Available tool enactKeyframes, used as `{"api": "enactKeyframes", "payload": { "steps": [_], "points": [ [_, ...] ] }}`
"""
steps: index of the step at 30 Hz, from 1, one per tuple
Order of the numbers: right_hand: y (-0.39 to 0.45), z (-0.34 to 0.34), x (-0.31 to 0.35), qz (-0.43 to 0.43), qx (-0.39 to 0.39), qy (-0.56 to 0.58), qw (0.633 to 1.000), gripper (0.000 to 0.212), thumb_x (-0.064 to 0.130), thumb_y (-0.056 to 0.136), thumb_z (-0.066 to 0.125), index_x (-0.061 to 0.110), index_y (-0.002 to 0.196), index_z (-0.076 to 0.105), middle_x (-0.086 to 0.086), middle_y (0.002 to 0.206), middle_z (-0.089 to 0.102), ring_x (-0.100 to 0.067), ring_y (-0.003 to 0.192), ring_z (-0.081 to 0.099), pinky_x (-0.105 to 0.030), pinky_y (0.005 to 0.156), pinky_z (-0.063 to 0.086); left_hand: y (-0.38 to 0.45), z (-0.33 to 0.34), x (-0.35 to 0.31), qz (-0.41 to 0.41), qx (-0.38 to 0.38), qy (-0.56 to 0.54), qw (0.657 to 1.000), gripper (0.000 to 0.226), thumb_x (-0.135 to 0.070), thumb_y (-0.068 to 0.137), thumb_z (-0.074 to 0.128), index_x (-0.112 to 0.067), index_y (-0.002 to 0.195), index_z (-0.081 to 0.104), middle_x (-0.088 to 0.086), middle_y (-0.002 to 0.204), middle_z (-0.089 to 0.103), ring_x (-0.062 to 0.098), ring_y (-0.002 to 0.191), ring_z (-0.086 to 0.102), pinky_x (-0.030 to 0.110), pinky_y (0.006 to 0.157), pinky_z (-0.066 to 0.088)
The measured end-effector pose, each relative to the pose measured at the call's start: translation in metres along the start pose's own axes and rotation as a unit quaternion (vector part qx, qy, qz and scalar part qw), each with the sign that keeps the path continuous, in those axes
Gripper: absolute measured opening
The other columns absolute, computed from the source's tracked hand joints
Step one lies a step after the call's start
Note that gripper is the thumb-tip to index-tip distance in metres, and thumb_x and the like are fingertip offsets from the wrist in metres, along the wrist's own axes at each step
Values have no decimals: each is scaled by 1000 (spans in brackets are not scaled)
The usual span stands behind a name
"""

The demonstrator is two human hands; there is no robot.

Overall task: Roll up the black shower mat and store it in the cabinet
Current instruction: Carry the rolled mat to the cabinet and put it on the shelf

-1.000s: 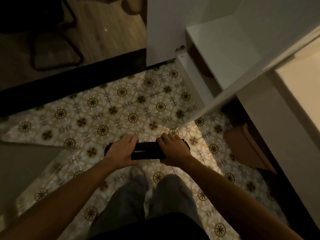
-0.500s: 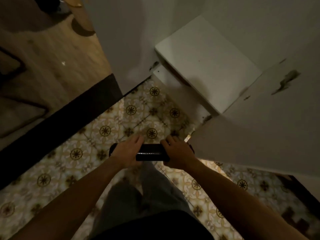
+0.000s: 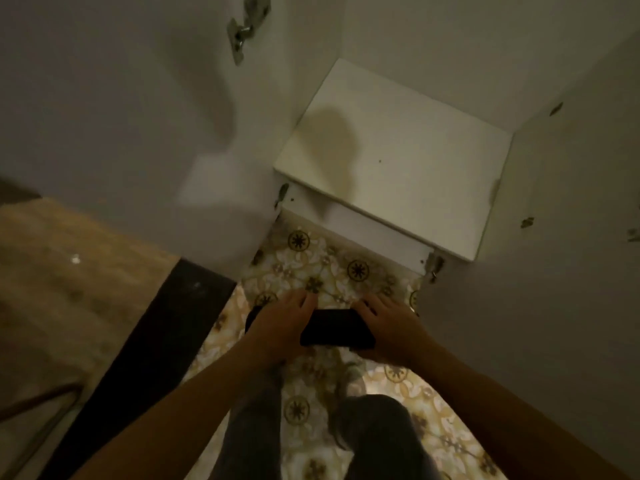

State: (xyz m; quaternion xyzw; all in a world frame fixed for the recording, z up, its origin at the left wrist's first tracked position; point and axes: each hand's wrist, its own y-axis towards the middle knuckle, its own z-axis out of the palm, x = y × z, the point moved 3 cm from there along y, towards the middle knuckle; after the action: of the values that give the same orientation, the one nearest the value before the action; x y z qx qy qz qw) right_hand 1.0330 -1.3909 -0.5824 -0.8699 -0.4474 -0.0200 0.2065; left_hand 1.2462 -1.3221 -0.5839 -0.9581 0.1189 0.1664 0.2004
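The black shower mat (image 3: 334, 329) is rolled into a tight dark cylinder and held level in front of me. My left hand (image 3: 277, 323) grips its left end and my right hand (image 3: 389, 329) grips its right end, so both ends are mostly hidden. Just beyond the roll stands the white cabinet (image 3: 394, 157), open, with its bare bottom shelf facing me and a shadow across it. The roll is in front of the shelf's front edge, above the patterned floor.
An open white cabinet door (image 3: 138, 116) with a metal hinge (image 3: 244, 29) stands on the left; another white panel (image 3: 554, 271) rises on the right. Patterned tiles (image 3: 332, 268) lie below. A dark threshold strip (image 3: 145, 358) and wooden floor (image 3: 69, 271) lie at left. My legs (image 3: 311, 438) are under my arms.
My view has swung toward the cabinet, whose open shelf now faces me head-on. Both hands have kept their grip on the rolled mat, which is now nearer the cabinet front.
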Motion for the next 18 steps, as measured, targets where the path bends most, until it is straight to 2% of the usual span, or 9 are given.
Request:
{"api": "enactKeyframes", "payload": {
  "steps": [2, 4, 8, 11, 13, 16, 18],
  "points": [
    [35, 25, -9, 36, -23, 21, 999, 77, 63, 67, 79, 17, 125, 55, -8, 117, 59, -28, 95, 63, -39, 65, 59, 31, 6, 39, 43, -1, 58, 997, 92, -56, 49, 88, -12, 118, 44, 10, 110, 59, 27, 88, 61, 34, 54, 53],
    [68, 58, -16, 64, -34, 36, 997, 75, 60, 67, 80, 18, 125, 56, -7, 115, 60, -26, 91, 64, -37, 64, 57, 59, 23, 73, 68, 2, 80, 994, 90, -53, 50, 89, -13, 117, 43, 9, 108, 59, 25, 87, 61, 31, 52, 50],
    [123, 115, -37, 98, -40, 47, 993, 73, 50, 64, 81, 18, 124, 55, -8, 116, 59, -28, 91, 65, -38, 70, 57, 119, 75, 130, 98, 40, 99, 989, 79, -37, 63, 86, -17, 117, 32, 12, 114, 53, 29, 95, 57, 36, 55, 52],
    [166, 156, -68, 103, -61, 30, 992, 73, 44, 61, 85, 16, 122, 57, -9, 113, 59, -28, 87, 65, -40, 61, 58, 166, 114, 167, 102, 36, 132, 985, 85, -43, 67, 85, -18, 123, 27, 12, 126, 45, 29, 108, 52, 34, 62, 49],
    [194, 185, -92, 93, -69, 20, 993, 70, 42, 61, 86, 13, 119, 57, -11, 111, 59, -31, 87, 64, -42, 61, 58, 198, 142, 188, 102, 17, 139, 985, 84, -42, 68, 84, -19, 124, 26, 10, 125, 45, 27, 109, 50, 32, 63, 45],
    [233, 228, -130, 76, -66, -15, 995, 62, 44, 66, 79, 14, 116, 57, -11, 111, 58, -32, 89, 63, -41, 70, 55, 244, 182, 217, 102, 4, 157, 982, 82, -37, 64, 86, -17, 122, 31, 9, 122, 50, 26, 105, 54, 28, 54, 40],
    [259, 250, -156, 71, -69, -24, 995, 59, 45, 70, 73, 14, 119, 57, -10, 113, 56, -31, 93, 61, -40, 75, 52, 273, 200, 233, 116, -17, 177, 977, 84, -33, 52, 90, -13, 117, 42, 9, 109, 57, 24, 92, 60, 24, 47, 33]
  ]
}}
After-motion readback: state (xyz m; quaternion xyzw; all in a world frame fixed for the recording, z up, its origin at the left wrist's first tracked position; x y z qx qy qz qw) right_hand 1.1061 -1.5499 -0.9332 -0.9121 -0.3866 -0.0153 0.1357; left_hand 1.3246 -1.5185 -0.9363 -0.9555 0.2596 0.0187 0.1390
